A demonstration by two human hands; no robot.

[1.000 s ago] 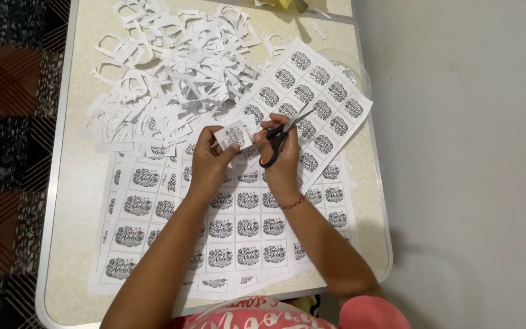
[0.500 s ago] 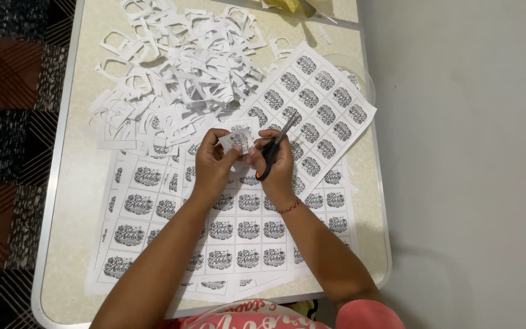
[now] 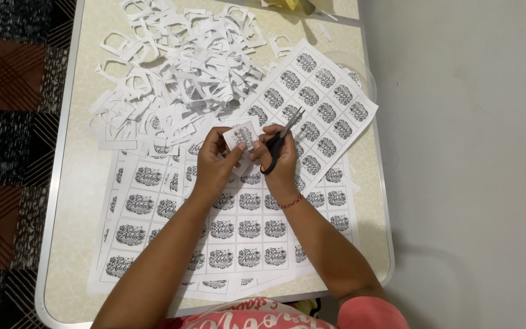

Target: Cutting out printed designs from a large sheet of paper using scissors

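the left hand (image 3: 214, 163) pinches a small printed label (image 3: 240, 135) upright so its edge meets the scissors (image 3: 279, 141), which the right hand (image 3: 282, 159) grips. uncut label sheets (image 3: 238, 228) lie just under both hands on the table (image 3: 86, 183), paper offcuts (image 3: 171, 67) heaped beyond them.

Bare forearms, a thin red wrist band (image 3: 291, 201), seemingly a pink printed top (image 3: 257, 314).

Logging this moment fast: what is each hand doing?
Left hand: closed on small white printed paper cutout.
Right hand: closed on black-and-orange-handled scissors.
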